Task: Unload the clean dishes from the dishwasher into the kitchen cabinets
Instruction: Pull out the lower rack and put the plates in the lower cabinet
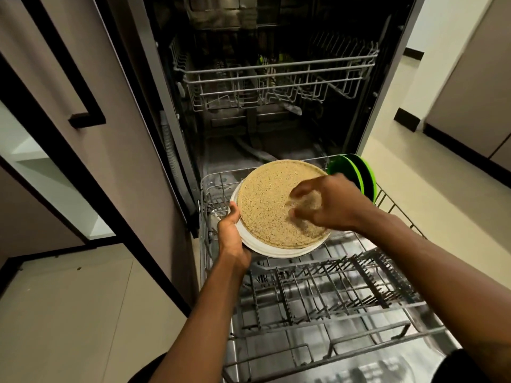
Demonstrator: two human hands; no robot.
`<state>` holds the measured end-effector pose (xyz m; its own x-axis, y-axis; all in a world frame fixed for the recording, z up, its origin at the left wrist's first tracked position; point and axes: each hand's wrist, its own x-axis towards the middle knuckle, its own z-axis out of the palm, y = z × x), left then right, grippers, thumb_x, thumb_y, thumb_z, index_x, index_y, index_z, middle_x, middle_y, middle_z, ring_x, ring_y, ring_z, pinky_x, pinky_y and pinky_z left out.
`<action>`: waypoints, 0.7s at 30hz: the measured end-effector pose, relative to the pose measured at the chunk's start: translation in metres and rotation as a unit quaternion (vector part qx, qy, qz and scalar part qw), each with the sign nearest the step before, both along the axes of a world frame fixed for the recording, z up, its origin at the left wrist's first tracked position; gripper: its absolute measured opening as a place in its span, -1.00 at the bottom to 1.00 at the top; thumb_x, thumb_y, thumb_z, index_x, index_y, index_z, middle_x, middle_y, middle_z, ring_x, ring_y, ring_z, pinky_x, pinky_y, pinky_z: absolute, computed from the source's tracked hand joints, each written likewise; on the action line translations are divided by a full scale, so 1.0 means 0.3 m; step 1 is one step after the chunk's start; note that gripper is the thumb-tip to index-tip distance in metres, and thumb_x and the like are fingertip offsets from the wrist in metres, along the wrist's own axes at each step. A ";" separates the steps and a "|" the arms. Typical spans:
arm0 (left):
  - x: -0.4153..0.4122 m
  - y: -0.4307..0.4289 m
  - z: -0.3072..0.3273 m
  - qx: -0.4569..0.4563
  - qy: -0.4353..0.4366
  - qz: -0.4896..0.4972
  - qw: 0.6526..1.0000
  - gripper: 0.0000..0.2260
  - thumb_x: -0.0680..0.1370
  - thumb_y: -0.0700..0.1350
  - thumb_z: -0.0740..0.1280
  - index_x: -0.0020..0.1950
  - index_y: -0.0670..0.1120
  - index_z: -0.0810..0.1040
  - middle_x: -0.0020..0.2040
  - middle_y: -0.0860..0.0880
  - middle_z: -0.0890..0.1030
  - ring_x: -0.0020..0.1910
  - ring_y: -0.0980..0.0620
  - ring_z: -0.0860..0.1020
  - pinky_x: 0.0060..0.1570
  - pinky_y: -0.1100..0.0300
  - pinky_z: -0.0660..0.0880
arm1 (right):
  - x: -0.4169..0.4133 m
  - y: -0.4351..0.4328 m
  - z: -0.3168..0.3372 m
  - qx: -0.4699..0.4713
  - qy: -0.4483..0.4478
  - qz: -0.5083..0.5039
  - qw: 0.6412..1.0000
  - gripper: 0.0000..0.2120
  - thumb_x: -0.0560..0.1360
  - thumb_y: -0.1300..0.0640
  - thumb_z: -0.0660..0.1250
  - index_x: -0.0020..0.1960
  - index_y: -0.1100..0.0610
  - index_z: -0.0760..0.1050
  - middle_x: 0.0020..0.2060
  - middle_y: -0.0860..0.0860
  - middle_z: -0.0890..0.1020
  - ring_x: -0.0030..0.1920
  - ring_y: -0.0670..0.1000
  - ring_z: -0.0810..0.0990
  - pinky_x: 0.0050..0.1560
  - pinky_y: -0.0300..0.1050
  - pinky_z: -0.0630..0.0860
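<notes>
A speckled tan plate lies on top of a white plate, and the stack hovers above the pulled-out lower rack of the open dishwasher. My left hand grips the stack's left edge from below. My right hand is over the tan plate's right side, blurred, with fingers curled; whether it grips the plate is unclear. Two green plates stand upright at the rack's far right corner.
The upper rack sits partly pulled out above, with nothing I can make out in it. A tall brown cabinet door with a black handle stands to the left. Pale floor tiles lie on both sides of the dishwasher door.
</notes>
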<state>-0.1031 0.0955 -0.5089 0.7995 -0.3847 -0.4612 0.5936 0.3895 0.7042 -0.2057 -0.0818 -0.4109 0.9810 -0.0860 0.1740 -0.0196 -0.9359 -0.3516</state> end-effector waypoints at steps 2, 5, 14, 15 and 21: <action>-0.009 -0.011 -0.007 -0.006 0.001 0.006 1.000 -0.65 0.67 0.10 0.21 0.23 -0.09 0.65 -0.02 -0.17 0.75 -0.04 -0.21 0.71 -0.11 -0.11 0.65 | 0.001 -0.045 -0.018 -0.041 -0.066 -0.087 0.993 -0.55 0.43 -0.13 0.49 0.27 -0.04 0.57 0.24 -0.07 0.63 0.09 -0.12 0.60 0.27 0.07 0.53; -0.021 -0.019 -0.016 -0.016 -0.008 0.009 1.000 -0.73 0.69 0.00 0.22 0.05 -0.05 0.69 -0.03 -0.13 0.75 -0.03 -0.19 0.69 0.04 -0.12 0.60 | 0.004 -0.107 -0.049 0.024 -0.037 -0.208 0.977 -0.33 0.42 -0.19 0.50 0.42 0.06 0.42 0.22 0.05 0.61 0.16 0.11 0.56 0.19 -0.01 0.49; -0.052 -0.067 -0.042 0.041 -0.038 -0.024 0.998 -0.60 0.65 0.18 0.22 0.33 -0.04 0.58 0.17 -0.15 0.70 0.15 -0.21 0.66 0.12 -0.14 0.60 | 0.039 -0.146 -0.157 0.284 0.079 -0.307 0.905 -0.33 0.57 -0.27 0.23 0.45 0.21 0.28 0.02 0.15 0.65 -0.01 0.17 0.67 0.02 0.14 0.66; -0.048 -0.070 -0.035 0.050 -0.045 -0.040 0.997 -0.60 0.64 0.20 0.23 0.33 -0.01 0.58 0.17 -0.13 0.71 0.15 -0.19 0.66 0.13 -0.12 0.59 | 0.044 -0.140 -0.164 0.271 0.088 -0.309 0.907 -0.35 0.57 -0.27 0.23 0.44 0.19 0.28 0.02 0.14 0.65 -0.01 0.17 0.66 0.03 0.11 0.66; -0.014 -0.059 -0.055 0.120 -0.032 -0.023 0.992 -0.77 0.54 0.03 0.32 0.17 0.18 0.65 0.24 -0.06 0.67 0.22 -0.19 0.60 0.21 -0.27 0.51 | 0.031 -0.166 -0.191 0.218 0.082 -0.276 0.932 -0.64 0.67 -0.12 0.14 0.14 0.18 0.47 -0.13 0.09 0.61 -0.22 0.03 0.57 -0.24 -0.16 0.46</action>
<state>-0.1072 0.0778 -0.5253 0.8139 -0.3076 -0.4929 0.5583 0.1796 0.8099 -0.1965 -0.1317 -0.4683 0.7767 -0.6131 -0.1447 -0.5434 -0.5359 -0.6462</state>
